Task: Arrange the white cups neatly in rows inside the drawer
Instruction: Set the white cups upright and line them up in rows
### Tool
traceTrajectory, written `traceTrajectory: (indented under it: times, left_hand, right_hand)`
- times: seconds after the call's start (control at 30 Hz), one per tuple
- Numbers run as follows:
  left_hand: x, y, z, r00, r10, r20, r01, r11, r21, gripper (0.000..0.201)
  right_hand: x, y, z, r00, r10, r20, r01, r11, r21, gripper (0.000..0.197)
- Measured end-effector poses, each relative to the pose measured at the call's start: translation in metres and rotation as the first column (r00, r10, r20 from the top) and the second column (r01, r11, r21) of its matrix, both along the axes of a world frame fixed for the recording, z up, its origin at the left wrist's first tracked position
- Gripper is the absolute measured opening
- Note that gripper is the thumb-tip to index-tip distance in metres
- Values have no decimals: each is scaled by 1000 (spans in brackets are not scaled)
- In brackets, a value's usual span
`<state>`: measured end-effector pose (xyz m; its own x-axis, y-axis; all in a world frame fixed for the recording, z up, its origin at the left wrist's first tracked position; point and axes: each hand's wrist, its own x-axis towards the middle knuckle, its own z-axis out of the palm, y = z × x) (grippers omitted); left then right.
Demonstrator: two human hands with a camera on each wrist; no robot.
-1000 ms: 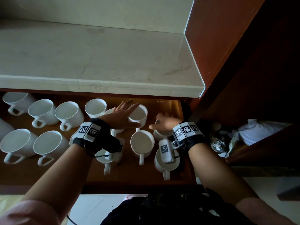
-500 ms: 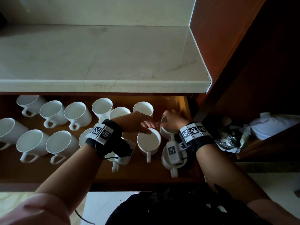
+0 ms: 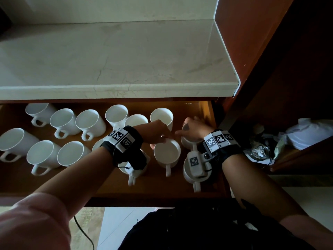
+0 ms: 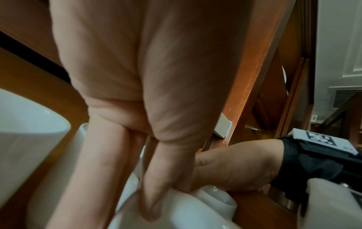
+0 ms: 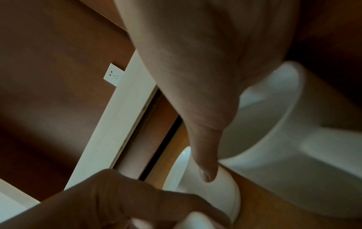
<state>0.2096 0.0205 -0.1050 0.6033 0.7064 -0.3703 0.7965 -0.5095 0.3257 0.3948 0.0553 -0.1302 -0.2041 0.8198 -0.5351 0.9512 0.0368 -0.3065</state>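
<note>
Several white cups stand in two loose rows in the open wooden drawer, handles toward me. My left hand pinches the far rim of a front-row cup; the left wrist view shows fingers and thumb closed on that rim. My right hand is curled over the neighbouring cup near the drawer's right wall, thumb pointing left. In the right wrist view that thumb touches the rim of the left-hand cup, and the held cup sits under the palm. The right fingers are hidden.
A pale stone countertop overhangs the drawer's back. Another cup stands under my right wrist at the front right corner. A dark wood cabinet side rises on the right, with clutter and white cloth on a low shelf.
My left hand, spread flat over the back-row cups a second ago, has drawn back and closed on the front cup's rim. The right hand has stayed on its cup.
</note>
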Motion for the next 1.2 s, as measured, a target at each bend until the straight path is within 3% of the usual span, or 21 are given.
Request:
traceTrajectory:
  times: [0.5,0.7,0.83,1.2]
  left_hand:
    - [-8,-13,3,995,68,71,-53,980,-194,23]
    - [-9,-13,-3,997,29,71,-12,972,-236,18]
    - [-11,-14,-7,997,-8,79,27,968,-250,23]
    - [-11,-12,-6,989,81,126,-28,926,-377,28]
  right_hand:
    - [-1,-3,4,1000,11,-14,-11,1000,10,66]
    - [-2,-3,5,1000,1,-12,-1,1000,1,65]
    - [-2,-3,3,1000,0,-5,0,1000,8,65]
    - [-4,-5,5,1000,3,6,-3,1000,11,60]
